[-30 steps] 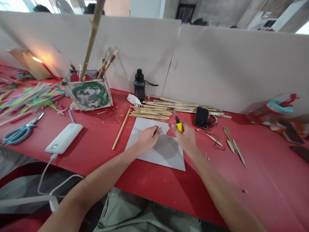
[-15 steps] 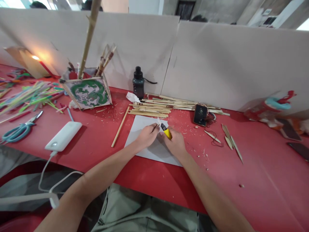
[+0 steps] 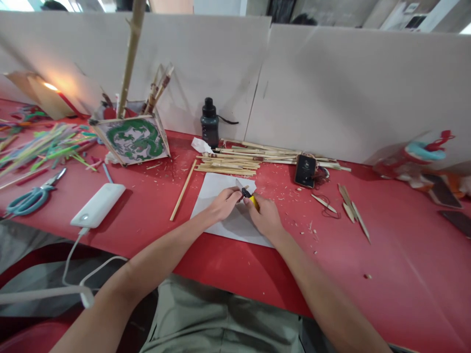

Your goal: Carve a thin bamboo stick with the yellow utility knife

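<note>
My right hand (image 3: 265, 215) is closed round a yellow utility knife (image 3: 250, 197), its blade tip pointing up and left. My left hand (image 3: 222, 203) pinches a small thin stick, only partly visible, right beside the blade. Both hands meet over a white sheet of paper (image 3: 215, 189) lying on the red table (image 3: 386, 264). A pile of bamboo sticks (image 3: 239, 162) lies just behind the paper.
A single bamboo stick (image 3: 183, 191) lies left of the paper. A white power bank (image 3: 97, 205) with cable, teal scissors (image 3: 29, 196), a dragon-painted box (image 3: 134, 139), a black bottle (image 3: 209, 122), a phone (image 3: 305, 170) and bamboo slivers (image 3: 349, 206) surround the spot. Grey partition boards close the back.
My right hand has brought the knife down and left, from raised near the stick pile to touching distance of my left hand over the paper. My left hand has barely moved.
</note>
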Demonstrator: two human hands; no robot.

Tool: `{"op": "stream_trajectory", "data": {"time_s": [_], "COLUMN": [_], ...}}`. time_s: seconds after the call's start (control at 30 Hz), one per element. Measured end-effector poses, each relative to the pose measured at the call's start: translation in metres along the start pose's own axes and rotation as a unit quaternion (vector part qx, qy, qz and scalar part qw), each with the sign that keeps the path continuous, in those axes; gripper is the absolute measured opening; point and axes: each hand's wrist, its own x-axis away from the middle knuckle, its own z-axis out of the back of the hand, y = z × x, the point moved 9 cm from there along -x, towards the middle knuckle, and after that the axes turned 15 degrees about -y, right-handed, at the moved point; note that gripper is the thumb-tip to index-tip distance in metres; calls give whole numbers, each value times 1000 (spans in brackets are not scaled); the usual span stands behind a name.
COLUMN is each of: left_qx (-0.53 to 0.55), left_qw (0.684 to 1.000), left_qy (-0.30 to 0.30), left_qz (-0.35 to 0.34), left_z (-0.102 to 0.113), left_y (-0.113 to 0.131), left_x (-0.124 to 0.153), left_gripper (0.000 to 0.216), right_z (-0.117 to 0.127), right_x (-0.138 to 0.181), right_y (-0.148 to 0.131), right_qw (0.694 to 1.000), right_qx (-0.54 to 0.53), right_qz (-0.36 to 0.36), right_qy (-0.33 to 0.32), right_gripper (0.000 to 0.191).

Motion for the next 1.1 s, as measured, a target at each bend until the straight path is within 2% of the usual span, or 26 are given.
{"op": "stream_trajectory", "data": {"time_s": [0.2, 0.33, 0.57, 0.87, 1.1], "left_qx": [-17, -69, -141, -80, -58], "left_qw": [999, 996, 988, 995, 998], "left_qy": [13, -5, -19, -28, -11], "left_qz": [-39, -63, -62, -56, -25], "left_z": [6, 3, 0, -1, 1], "left_y": [9, 19, 21, 20, 9], "left_x": [6, 4, 0, -3, -7], "left_gripper": [42, 55, 62, 61, 66], "right_z": [0, -1, 1, 1, 1], "right_x": [1, 1, 6, 7, 6], "right_y": [-1, -1, 2, 6, 7], "right_qw": [1000, 1000, 999, 998, 993], "right_qx": [5, 13, 30, 19, 85], "right_qz": [-8, -11, -31, -54, -77], "right_qy": [-1, -9, -5, -12, -11], "right_gripper": [41, 39, 43, 55, 57]}}
